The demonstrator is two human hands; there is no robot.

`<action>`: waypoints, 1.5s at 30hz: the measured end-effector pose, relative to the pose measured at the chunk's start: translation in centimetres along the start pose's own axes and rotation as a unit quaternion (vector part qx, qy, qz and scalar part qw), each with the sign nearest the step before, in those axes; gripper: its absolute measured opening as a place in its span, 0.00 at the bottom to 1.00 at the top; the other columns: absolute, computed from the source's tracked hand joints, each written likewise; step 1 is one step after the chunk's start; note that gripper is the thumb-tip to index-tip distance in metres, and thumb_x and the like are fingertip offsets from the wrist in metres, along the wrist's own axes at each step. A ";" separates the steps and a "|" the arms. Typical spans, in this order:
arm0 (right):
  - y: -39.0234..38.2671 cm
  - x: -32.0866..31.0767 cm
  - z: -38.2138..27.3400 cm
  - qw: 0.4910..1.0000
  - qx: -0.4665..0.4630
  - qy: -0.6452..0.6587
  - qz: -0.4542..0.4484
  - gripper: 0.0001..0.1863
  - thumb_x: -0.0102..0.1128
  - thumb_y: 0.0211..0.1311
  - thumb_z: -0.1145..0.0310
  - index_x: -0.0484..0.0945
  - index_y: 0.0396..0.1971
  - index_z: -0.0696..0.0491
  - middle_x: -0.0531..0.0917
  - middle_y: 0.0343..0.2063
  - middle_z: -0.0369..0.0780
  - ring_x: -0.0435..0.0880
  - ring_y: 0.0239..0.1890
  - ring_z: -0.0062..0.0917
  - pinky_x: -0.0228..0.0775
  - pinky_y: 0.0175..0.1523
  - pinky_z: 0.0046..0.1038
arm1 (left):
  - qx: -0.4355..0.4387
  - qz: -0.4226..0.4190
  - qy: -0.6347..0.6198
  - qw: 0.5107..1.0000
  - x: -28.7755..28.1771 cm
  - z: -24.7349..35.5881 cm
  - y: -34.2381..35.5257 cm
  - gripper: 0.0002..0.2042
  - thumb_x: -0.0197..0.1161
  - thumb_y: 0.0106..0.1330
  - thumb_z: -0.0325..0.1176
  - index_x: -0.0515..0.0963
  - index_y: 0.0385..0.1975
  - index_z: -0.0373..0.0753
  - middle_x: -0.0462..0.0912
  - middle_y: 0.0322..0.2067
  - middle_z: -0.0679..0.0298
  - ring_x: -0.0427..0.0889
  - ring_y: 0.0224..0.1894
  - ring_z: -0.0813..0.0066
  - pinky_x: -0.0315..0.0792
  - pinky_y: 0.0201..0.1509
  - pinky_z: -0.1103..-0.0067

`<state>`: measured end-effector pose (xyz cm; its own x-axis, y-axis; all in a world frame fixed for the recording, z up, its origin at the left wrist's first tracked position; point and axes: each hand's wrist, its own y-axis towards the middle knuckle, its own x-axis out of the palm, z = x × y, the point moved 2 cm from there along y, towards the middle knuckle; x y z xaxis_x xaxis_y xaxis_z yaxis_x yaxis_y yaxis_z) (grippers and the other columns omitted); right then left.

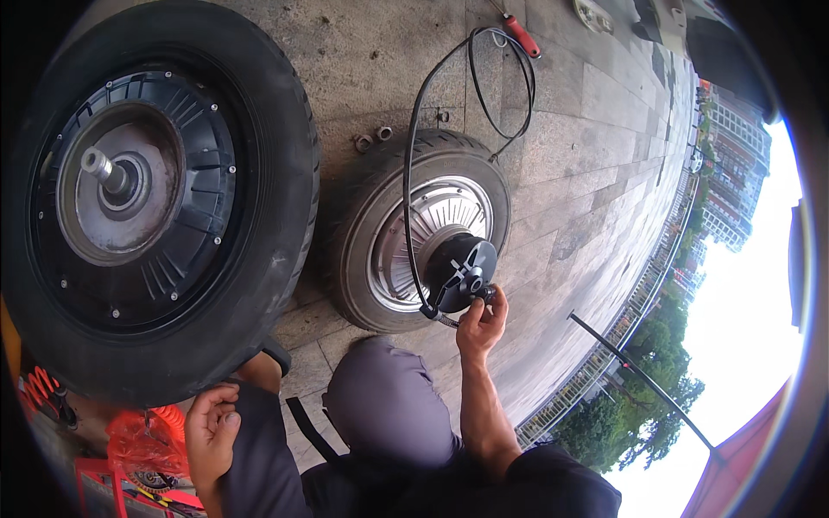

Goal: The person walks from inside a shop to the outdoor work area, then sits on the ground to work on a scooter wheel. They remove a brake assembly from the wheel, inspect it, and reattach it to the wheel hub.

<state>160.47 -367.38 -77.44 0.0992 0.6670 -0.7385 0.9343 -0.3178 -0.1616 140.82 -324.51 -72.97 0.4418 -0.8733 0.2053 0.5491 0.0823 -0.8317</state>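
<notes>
A wheel with a silver hub (436, 207) and a black tyre lies on the paving in front of me. A black drum brake cover (454, 269) with metal arms sits on its hub. My right hand (484, 324) pinches a small dark round part (487, 294) at the middle of that cover; its exact kind is too small to tell. A black cable (409, 173) runs from the cover's edge and loops away. Low on the left, my left hand (213, 432) rests near my leg with curled fingers and nothing visible in them, just below a large black tyre (289, 173).
The large tyre's dark hub (200, 203) has a bare axle (105, 169). A red-handled screwdriver (522, 36) and two nuts (384, 133) lie on the paving (371, 52). A red plastic bag (147, 442) and a red frame (95, 470) stand lower left. Far right is a railing (561, 406).
</notes>
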 end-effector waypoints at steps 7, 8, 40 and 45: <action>0.4 0.5 0.3 0.996 -0.055 -0.064 0.011 0.21 0.53 0.68 0.76 0.66 0.60 0.59 0.80 0.36 0.37 0.77 0.21 0.12 0.67 0.23 0.16 | 0.016 0.000 0.003 1.000 -0.3 0.8 0.8 0.21 0.65 0.66 0.34 0.72 0.54 0.30 0.77 0.53 0.56 0.75 0.52 0.74 0.67 0.58 0.78; 0.4 0.6 0.3 0.996 -0.059 -0.064 0.013 0.21 0.53 0.68 0.76 0.66 0.59 0.59 0.79 0.36 0.38 0.77 0.21 0.13 0.67 0.24 0.16 | 0.021 -0.004 0.000 1.000 -0.3 0.8 1.0 0.21 0.65 0.66 0.34 0.72 0.54 0.30 0.77 0.53 0.56 0.75 0.52 0.73 0.67 0.58 0.78; 0.4 -0.5 0.1 0.998 0.059 0.012 -0.024 0.22 0.54 0.68 0.73 0.61 0.59 0.57 0.75 0.41 0.42 0.77 0.19 0.17 0.70 0.21 0.19 | 0.015 0.002 0.042 0.999 0.7 1.1 0.0 0.20 0.66 0.65 0.37 0.74 0.51 0.29 0.79 0.52 0.54 0.76 0.53 0.72 0.67 0.57 0.78; 0.3 -0.3 -0.2 0.999 0.022 0.025 -0.037 0.22 0.54 0.68 0.73 0.61 0.60 0.56 0.76 0.42 0.42 0.77 0.19 0.17 0.70 0.21 0.19 | 0.021 0.002 0.043 0.999 0.7 1.2 -0.1 0.21 0.67 0.65 0.38 0.74 0.51 0.29 0.79 0.52 0.54 0.76 0.53 0.72 0.67 0.57 0.78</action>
<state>160.76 -367.54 -77.12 0.0484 0.7221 -0.6901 0.9235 -0.2956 -0.2445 141.91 -324.55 -72.10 0.3825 -0.9107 0.1556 0.5775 0.1042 -0.8097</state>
